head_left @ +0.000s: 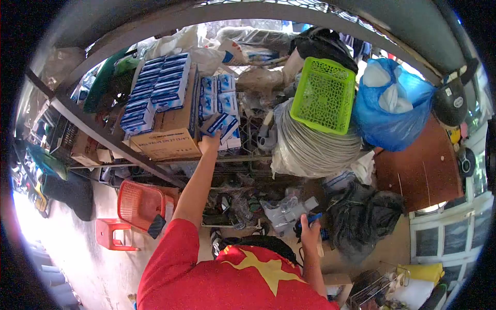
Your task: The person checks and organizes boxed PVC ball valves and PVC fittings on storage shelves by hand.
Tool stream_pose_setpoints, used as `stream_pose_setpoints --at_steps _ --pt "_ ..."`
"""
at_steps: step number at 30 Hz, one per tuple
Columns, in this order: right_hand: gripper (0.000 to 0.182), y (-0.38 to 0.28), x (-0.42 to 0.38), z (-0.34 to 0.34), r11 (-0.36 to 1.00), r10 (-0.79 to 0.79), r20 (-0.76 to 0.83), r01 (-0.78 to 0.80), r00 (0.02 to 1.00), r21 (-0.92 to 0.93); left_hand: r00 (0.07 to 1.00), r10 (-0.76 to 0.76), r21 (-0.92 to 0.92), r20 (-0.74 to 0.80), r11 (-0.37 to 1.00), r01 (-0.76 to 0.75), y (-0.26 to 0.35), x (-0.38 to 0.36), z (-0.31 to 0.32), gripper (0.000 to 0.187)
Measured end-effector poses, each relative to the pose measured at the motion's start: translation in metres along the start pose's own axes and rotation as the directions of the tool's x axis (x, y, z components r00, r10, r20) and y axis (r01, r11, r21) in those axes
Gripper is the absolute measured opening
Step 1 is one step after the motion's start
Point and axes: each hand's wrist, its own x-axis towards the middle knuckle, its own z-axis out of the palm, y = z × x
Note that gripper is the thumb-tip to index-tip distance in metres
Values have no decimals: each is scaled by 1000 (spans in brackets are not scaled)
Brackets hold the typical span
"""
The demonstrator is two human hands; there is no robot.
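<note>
My left hand (210, 142) reaches to the shelf, its fingers closed on a small blue and white box (221, 125). That box is tilted over stacked blue and white boxes (227, 101). Just left of it stands a cardboard carton (168, 135) with more blue and white boxes (157, 82) on top. Lower right, my right hand (310, 232) is closed around a blue-ended object (311, 218), partly hidden by the fingers. Grey plastic pipe fittings (289, 212) in clear wrap are beside it.
A green basket (325, 95) sits on a coil of grey tubing (315, 147), beside a blue bag (392, 108). Below are a red basket (139, 205), a red stool (114, 233) and black plastic sheeting (361, 219). A brown board (418, 165) stands at right.
</note>
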Motion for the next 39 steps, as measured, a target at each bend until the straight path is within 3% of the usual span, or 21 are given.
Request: stream_pose_setpoints --at_steps 2,5,8,11,14,15,17,20,21,24,25,28,33,36,39 --pt "32 8 -3 -3 999 -5 -17 5 1000 33 986 126 12 -114 992 -125 -6 -6 12 71" --pt "29 -19 -2 -1 1000 11 11 -12 1000 23 938 302 -116 -172 939 -323 -10 -43 2 62" --pt "28 -32 10 4 999 -8 33 7 999 39 888 459 -382 -27 816 -433 -27 -66 -4 66" --pt "31 -62 25 11 989 -76 127 58 989 139 707 694 -674 133 587 -449 -19 -138 -47 67" --pt "31 -122 42 22 926 -229 189 153 955 346 571 804 -656 169 524 -544 -15 -188 -84 71" --pt "32 -136 48 21 933 -259 228 182 939 311 524 825 -618 210 528 -583 -12 -196 -95 72" --pt "36 -161 59 20 920 -378 328 311 866 238 434 851 -541 296 524 -658 -9 -209 -111 73" --pt "39 -166 54 27 930 -321 446 366 835 -16 389 858 -457 337 510 -728 -3 -220 -124 74" --pt "39 -170 48 32 890 -407 425 456 809 -16 376 861 -427 343 499 -754 4 -228 -132 76" --pt "40 -147 51 42 844 -498 430 535 753 39 381 839 -480 388 537 -693 3 -235 -132 75" --pt "40 -151 46 37 913 -345 493 408 799 -22 393 832 -487 392 550 -679 0 -236 -131 75" --pt "40 -157 42 35 842 -464 537 539 705 20 386 811 -621 439 584 -522 -2 -243 -130 75" --pt "37 -154 38 28 675 -541 494 702 681 -229 364 794 -479 486 591 -649 9 -252 -140 70" --pt "35 -154 47 16 561 -591 429 731 683 -389 447 781 -551 437 625 -553 0 -248 -139 66" --pt "35 -156 51 9 494 -577 451 730 681 -471 407 790 -550 458 612 -569 -4 -244 -141 65"
